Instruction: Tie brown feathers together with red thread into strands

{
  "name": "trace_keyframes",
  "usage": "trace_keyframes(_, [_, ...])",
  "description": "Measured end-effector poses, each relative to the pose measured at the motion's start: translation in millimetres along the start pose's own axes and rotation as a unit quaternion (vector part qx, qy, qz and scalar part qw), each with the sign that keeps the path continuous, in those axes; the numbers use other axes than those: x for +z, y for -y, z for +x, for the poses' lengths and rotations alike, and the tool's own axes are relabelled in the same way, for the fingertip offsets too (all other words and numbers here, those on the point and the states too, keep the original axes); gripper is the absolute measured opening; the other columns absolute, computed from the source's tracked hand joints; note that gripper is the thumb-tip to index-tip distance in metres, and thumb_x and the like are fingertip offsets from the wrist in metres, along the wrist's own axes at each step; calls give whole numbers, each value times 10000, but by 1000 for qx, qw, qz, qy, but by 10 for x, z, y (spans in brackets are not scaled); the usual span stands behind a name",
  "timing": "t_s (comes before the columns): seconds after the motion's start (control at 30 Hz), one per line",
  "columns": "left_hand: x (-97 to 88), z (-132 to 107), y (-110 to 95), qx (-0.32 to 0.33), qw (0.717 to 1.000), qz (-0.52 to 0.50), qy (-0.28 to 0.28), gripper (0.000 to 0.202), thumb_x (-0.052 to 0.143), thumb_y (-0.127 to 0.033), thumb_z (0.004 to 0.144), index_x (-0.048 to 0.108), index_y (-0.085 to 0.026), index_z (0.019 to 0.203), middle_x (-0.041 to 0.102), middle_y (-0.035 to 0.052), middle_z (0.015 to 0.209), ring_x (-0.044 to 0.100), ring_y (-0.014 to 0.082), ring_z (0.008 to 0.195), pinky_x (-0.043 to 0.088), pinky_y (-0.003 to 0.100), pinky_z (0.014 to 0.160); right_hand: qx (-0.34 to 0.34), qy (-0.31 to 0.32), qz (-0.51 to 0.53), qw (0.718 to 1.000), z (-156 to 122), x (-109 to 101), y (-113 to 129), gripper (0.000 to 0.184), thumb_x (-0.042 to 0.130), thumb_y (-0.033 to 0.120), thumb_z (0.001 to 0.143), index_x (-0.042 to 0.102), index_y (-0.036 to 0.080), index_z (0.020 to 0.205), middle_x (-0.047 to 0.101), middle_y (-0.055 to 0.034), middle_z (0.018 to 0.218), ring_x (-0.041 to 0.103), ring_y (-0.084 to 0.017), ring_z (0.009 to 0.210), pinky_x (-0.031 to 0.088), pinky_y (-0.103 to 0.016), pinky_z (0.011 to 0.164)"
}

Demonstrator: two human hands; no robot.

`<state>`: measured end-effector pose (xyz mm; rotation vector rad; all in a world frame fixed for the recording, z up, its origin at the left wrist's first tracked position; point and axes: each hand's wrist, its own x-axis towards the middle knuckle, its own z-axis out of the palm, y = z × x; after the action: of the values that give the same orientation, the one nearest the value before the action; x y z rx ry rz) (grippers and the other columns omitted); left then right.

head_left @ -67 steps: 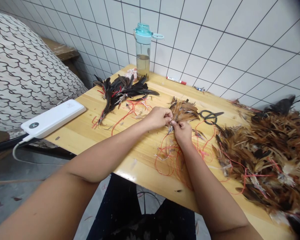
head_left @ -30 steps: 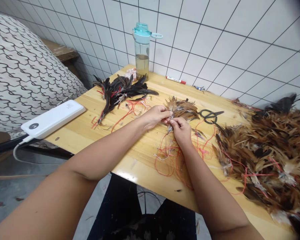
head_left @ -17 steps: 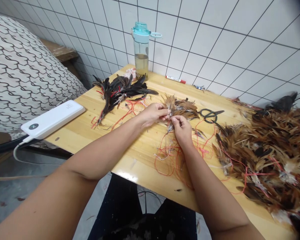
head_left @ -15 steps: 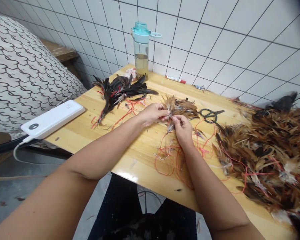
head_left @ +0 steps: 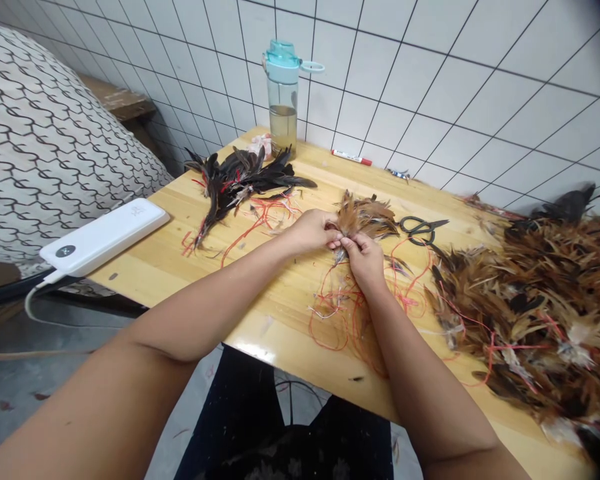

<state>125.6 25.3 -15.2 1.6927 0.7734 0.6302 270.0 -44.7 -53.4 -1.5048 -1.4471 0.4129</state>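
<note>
A small bundle of brown feathers point(head_left: 367, 215) is between my two hands over the middle of the wooden table point(head_left: 280, 307). The fingers of my left hand point(head_left: 317, 230) pinch its left side near the quill end. My right hand point(head_left: 364, 257) grips the same end from the right, thumb and forefinger together. The feather tips point away to the back right. Tangled red string point(head_left: 330, 348) lies below my hands and under the right forearm. Black-handled scissors point(head_left: 423, 230) rest just right of the bundle.
Brown feather bundles point(head_left: 540, 287) are heaped at the right. Black feathers point(head_left: 245, 175) lie at the back left, near a water bottle point(head_left: 283, 100). A red-capped marker point(head_left: 351, 158) lies by the tiled wall. A white power bank point(head_left: 105, 237) sits at the left edge, its cable hanging.
My left hand has shifted slightly down, and its fingers have closed more tightly near the right hand. The brown feathers at its fingertips now lie gathered to the right.
</note>
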Motion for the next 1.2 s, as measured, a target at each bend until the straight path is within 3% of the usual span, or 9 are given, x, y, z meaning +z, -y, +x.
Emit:
trace_keyframes(0.2, [-4, -6, 49, 64, 994, 85, -33, 47, 625, -126, 692, 616, -144, 734, 648, -22, 652, 586, 98, 624, 441, 189, 601, -24, 12, -17, 999, 13, -18, 3, 291, 573, 303, 806, 492, 208, 543, 453, 12, 604, 463, -147, 621, 358, -287, 630])
trace_keyframes(0.43, [-26, 17, 10, 37, 999, -26, 10, 74, 640, -99, 695, 572, -128, 702, 556, -37, 592, 519, 64, 554, 416, 180, 567, -22, 41, 33, 998, 19, -10, -17, 298, 613, 314, 776, 493, 211, 524, 509, 11, 583, 472, -148, 625, 400, -297, 656])
trace_keyframes(0.57, [3, -18, -48, 5, 997, -82, -6, 110, 655, -114, 724, 549, -132, 746, 552, -38, 594, 528, 61, 546, 423, 180, 565, 27, 13, 104, 994, 16, 6, -46, 290, 638, 387, 759, 520, 205, 567, 493, 30, 587, 452, -133, 620, 381, -279, 625])
trace_keyframes(0.7, [22, -43, -81, 9, 998, -61, -24, 88, 622, -175, 782, 542, -140, 771, 589, -19, 643, 544, 74, 574, 438, 198, 588, 94, -11, 215, 972, 29, 4, -27, 300, 668, 472, 736, 559, 202, 664, 534, 42, 623, 456, -116, 622, 391, -255, 616])
trace_keyframes(0.87, [48, -36, -27, 16, 1000, -4, 17, 115, 639, -233, 768, 590, -128, 761, 608, -8, 678, 547, 86, 633, 430, 203, 626, 123, -25, 317, 940, 50, -39, 60, 311, 704, 498, 703, 606, 206, 748, 538, 46, 610, 477, -105, 592, 412, -236, 577])
trace_keyframes(1.07, [140, -42, 15, 11, 1000, -22, 16, 163, 668, -259, 727, 583, -124, 693, 590, -12, 648, 517, 86, 618, 408, 202, 609, 121, -14, 325, 938, 48, -56, 110, 338, 697, 524, 704, 598, 206, 765, 490, 53, 571, 440, -97, 546, 384, -232, 520])
trace_keyframes(1.2, [152, -52, -5, 5, 999, -51, -6, 173, 678, -247, 710, 566, -125, 660, 553, -28, 601, 483, 70, 577, 371, 185, 570, 118, -10, 284, 951, 42, -59, 126, 335, 654, 530, 737, 587, 205, 784, 485, 45, 570, 446, -106, 549, 377, -238, 513])
